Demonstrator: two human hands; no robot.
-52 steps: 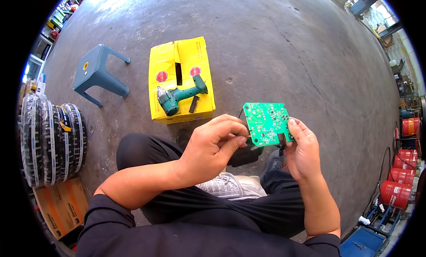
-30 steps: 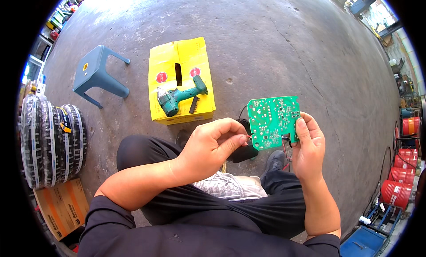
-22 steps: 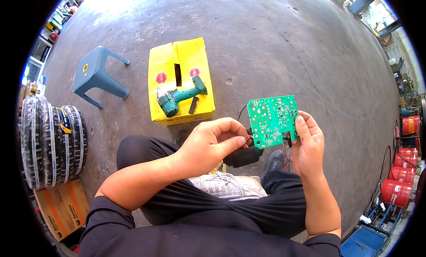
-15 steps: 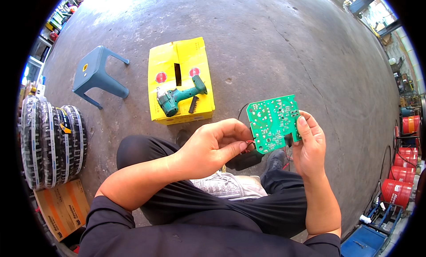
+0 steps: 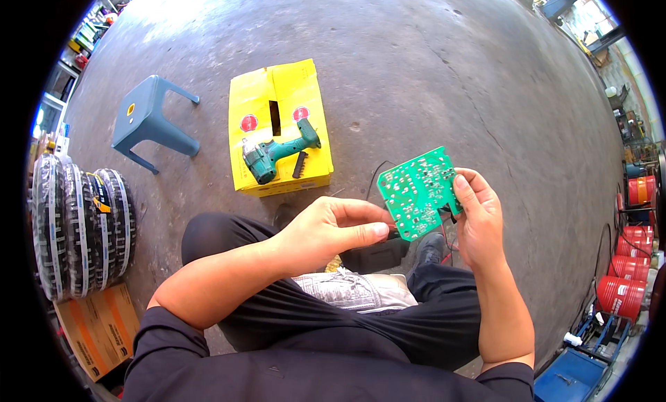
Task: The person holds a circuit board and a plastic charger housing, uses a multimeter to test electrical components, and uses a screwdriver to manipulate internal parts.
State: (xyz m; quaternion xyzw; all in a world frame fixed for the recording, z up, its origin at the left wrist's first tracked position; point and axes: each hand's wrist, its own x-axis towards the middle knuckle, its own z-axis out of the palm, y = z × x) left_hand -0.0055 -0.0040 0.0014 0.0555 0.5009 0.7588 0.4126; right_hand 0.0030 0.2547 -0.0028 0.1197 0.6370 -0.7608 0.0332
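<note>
My right hand grips a green circuit board by its right edge, soldered side facing up. Thin dark and red wires hang behind and below it. My left hand is at the board's lower-left edge, thumb extended and fingertips close together by a bit of red wire; what exactly they hold is unclear. A black casing-like object lies partly hidden below both hands. A teal cordless power tool rests on a yellow cardboard box, beside a small black strip.
A grey-blue plastic stool stands left on the concrete floor. Wrapped tyres and a brown carton line the left edge. Red drums, cables and a blue metal cart are at right. My crossed legs surround a pale pad.
The board has moved slightly left and turned anticlockwise, along with my right hand. My left thumb has straightened along the board's lower-left side.
</note>
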